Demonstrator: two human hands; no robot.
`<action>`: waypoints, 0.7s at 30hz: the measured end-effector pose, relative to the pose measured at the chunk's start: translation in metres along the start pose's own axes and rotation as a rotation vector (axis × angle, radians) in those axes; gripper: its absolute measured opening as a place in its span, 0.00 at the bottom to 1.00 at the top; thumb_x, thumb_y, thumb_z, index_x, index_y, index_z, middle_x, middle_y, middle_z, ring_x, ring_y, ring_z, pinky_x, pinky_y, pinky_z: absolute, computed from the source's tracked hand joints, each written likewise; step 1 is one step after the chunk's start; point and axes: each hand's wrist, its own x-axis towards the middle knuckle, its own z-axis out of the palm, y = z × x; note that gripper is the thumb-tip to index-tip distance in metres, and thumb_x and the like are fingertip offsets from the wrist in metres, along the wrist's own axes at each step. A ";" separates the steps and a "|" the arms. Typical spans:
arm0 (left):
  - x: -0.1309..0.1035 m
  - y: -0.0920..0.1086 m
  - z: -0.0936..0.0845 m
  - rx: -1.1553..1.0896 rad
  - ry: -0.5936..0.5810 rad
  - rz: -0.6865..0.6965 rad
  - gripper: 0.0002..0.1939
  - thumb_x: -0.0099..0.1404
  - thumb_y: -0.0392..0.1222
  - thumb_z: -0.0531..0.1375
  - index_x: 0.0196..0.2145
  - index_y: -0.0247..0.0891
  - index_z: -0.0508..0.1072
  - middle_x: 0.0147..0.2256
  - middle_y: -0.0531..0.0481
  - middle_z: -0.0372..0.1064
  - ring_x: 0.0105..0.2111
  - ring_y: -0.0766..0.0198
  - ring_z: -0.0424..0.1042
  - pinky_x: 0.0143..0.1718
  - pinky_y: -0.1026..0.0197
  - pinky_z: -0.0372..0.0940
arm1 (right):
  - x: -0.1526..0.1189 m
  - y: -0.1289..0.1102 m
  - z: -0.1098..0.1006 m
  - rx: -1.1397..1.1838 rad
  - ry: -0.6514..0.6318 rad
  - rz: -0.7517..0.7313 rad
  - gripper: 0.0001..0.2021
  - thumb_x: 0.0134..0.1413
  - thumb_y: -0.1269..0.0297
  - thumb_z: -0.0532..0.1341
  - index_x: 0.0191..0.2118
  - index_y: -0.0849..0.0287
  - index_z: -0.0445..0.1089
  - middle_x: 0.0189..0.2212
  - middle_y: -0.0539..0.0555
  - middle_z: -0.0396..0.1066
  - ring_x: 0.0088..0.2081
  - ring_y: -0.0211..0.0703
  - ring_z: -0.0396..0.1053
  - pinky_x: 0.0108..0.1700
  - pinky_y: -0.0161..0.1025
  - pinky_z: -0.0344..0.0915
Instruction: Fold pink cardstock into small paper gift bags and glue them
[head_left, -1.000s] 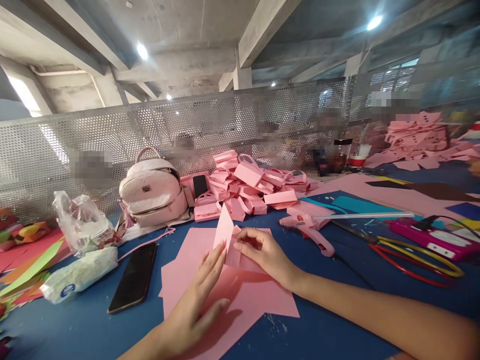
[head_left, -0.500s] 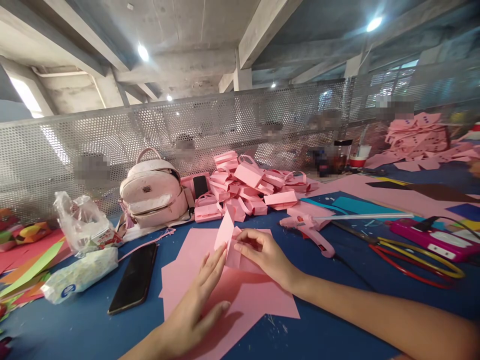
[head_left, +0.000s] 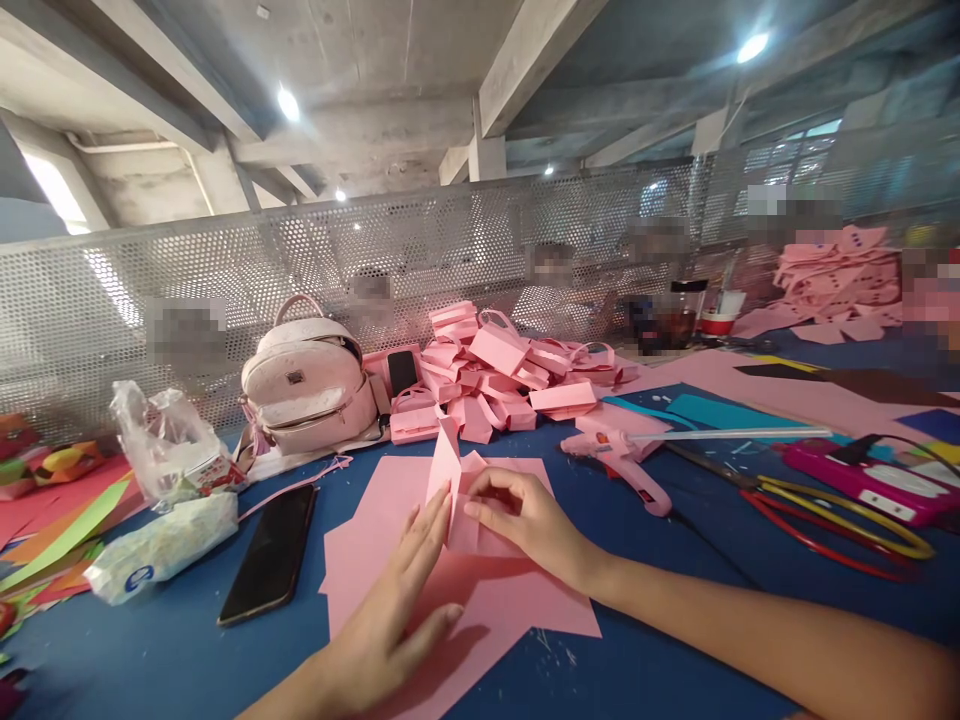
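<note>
Folded paper (head_left: 445, 468) clears the phone (head_left: 270, 555) — right hand (head_left: 536, 522) pinching it, left hand (head_left: 397, 605) spread at its edge.

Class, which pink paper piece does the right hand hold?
The folded piece, its flap upright beside the left hand; the pink sheets lie flat beneath, pink boxes are piled behind.

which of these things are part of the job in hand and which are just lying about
Part of it, seemingly:
folded pink paper, touched by the left hand and right hand
pink sheets beneath
probably the pile of pink pieces and glue gun

Likely just lying about:
black phone
backpack
plastic bag
</note>
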 end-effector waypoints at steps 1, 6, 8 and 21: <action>0.001 0.001 -0.001 -0.001 -0.008 0.002 0.38 0.75 0.45 0.51 0.72 0.56 0.30 0.72 0.55 0.25 0.71 0.51 0.27 0.69 0.41 0.36 | 0.000 0.000 0.001 0.011 -0.003 -0.001 0.10 0.56 0.57 0.65 0.31 0.57 0.71 0.30 0.50 0.71 0.36 0.43 0.69 0.42 0.39 0.65; 0.003 0.005 -0.002 0.001 -0.025 0.015 0.38 0.75 0.46 0.51 0.72 0.56 0.30 0.72 0.56 0.24 0.71 0.51 0.26 0.70 0.41 0.36 | 0.000 -0.001 0.002 0.045 -0.007 0.001 0.08 0.55 0.59 0.66 0.31 0.57 0.71 0.30 0.50 0.72 0.35 0.43 0.69 0.42 0.39 0.66; 0.003 0.006 -0.003 -0.002 -0.024 0.031 0.38 0.75 0.46 0.51 0.72 0.55 0.30 0.72 0.55 0.24 0.71 0.51 0.25 0.70 0.41 0.35 | 0.000 0.000 0.002 0.047 -0.011 0.003 0.08 0.55 0.59 0.66 0.31 0.58 0.72 0.32 0.51 0.72 0.36 0.44 0.70 0.43 0.39 0.67; 0.006 0.008 -0.006 -0.015 -0.043 0.035 0.38 0.75 0.46 0.51 0.72 0.53 0.31 0.73 0.53 0.26 0.71 0.48 0.29 0.69 0.38 0.36 | 0.000 -0.006 0.001 0.039 -0.044 0.006 0.10 0.57 0.56 0.64 0.32 0.57 0.72 0.31 0.51 0.72 0.36 0.43 0.69 0.41 0.38 0.64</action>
